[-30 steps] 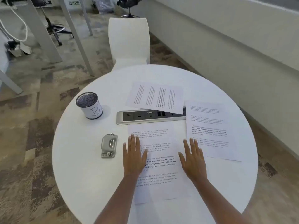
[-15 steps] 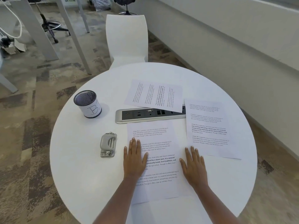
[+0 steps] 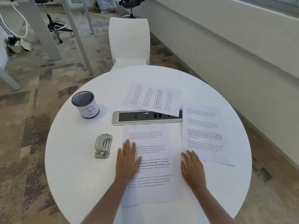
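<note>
A printed sheet [image 3: 155, 167] lies in front of me on the round white table [image 3: 72, 167]. My left hand [image 3: 127, 160] rests flat on the sheet's left edge, fingers straight. Flat at the sheet's right edge lies my right hand [image 3: 191, 168], fingertips near a second printed sheet [image 3: 204, 133] to the right. A third sheet [image 3: 152, 97] lies turned sideways at the back, overlapping a silver power strip [image 3: 137, 118]. A grey hole punch [image 3: 103, 145] sits left of my left hand.
A black mesh pen cup [image 3: 85, 105] with a white label marked "B" stands at the table's left. A white chair [image 3: 129, 42] faces me across the table. A wall runs along the right; desk legs and office chairs stand at the far left.
Both hands have slid toward me along the middle sheet, staying flat. The view has shifted slightly; nothing on the table has moved.
</note>
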A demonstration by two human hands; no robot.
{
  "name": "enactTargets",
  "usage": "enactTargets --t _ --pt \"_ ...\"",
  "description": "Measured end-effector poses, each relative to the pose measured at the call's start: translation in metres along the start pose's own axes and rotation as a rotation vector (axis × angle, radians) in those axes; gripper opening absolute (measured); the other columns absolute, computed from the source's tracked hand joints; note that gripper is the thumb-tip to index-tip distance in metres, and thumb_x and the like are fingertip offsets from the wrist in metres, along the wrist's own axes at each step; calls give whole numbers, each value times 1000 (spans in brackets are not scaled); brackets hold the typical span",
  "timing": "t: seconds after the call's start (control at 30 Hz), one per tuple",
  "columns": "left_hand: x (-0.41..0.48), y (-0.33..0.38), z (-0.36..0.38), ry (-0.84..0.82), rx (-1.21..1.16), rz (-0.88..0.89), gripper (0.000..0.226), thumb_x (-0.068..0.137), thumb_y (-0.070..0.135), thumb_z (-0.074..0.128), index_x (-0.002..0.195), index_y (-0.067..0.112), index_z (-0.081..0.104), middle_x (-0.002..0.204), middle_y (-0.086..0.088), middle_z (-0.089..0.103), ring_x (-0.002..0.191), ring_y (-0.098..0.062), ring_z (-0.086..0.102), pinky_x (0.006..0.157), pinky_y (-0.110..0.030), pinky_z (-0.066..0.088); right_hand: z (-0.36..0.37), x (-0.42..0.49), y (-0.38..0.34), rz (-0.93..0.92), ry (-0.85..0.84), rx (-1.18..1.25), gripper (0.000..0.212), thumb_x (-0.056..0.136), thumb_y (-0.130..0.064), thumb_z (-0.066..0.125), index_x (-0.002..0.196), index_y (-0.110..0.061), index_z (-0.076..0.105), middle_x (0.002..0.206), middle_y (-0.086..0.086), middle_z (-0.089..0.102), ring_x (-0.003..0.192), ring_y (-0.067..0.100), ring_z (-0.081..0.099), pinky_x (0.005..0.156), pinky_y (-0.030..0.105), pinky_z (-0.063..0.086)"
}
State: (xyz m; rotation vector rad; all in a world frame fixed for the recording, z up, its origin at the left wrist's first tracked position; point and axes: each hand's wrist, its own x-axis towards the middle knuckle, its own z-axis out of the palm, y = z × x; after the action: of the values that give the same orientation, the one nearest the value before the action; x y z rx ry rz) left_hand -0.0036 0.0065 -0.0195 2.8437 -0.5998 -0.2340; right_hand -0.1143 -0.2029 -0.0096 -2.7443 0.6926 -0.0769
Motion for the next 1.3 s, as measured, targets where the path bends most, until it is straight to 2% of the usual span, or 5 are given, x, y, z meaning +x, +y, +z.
enactTargets --t 0.27,0.43,0.73,0.97,1.3 --pt "-2 3 5 -22 -31 -3 97 84 66 -7 133 0 45 140 -32 40 127 -47 43 101 -58 38 -22 28 54 145 -111 -142 65 90 -48 28 142 -9 29 152 16 27 142 33 20 109 52 29" --pt "5 9 18 -59 -38 -52 122 54 82 -27 147 12 9 156 -23 1 145 -37 3 118 -47 5 -17 27 71 115 -160 -167 64 92 -49 35 145 -17 18 157 4 15 144 23 13 113 44 21" --pt "13 39 25 -102 -40 -64 125 48 83 -29 147 14 3 156 -22 -3 145 -36 0 118 -46 3 -22 9 78 30 -120 -134 65 89 -50 43 143 -16 27 152 4 29 141 22 24 112 42 26" --pt "13 42 22 -115 -40 -77 130 43 85 -31 147 14 2 156 -21 -5 146 -34 -2 119 -46 2 -34 17 87 -192 -76 -217 60 63 -38 78 109 -2 66 99 20 71 90 36 69 64 46 59" --pt "12 41 19 -131 -9 -71 130 42 84 -32 147 15 0 156 -21 -7 146 -33 -3 119 -45 3 -42 28 81 -265 -4 -312 73 32 -2 86 103 -4 69 64 9 66 45 23 59 28 25 42"
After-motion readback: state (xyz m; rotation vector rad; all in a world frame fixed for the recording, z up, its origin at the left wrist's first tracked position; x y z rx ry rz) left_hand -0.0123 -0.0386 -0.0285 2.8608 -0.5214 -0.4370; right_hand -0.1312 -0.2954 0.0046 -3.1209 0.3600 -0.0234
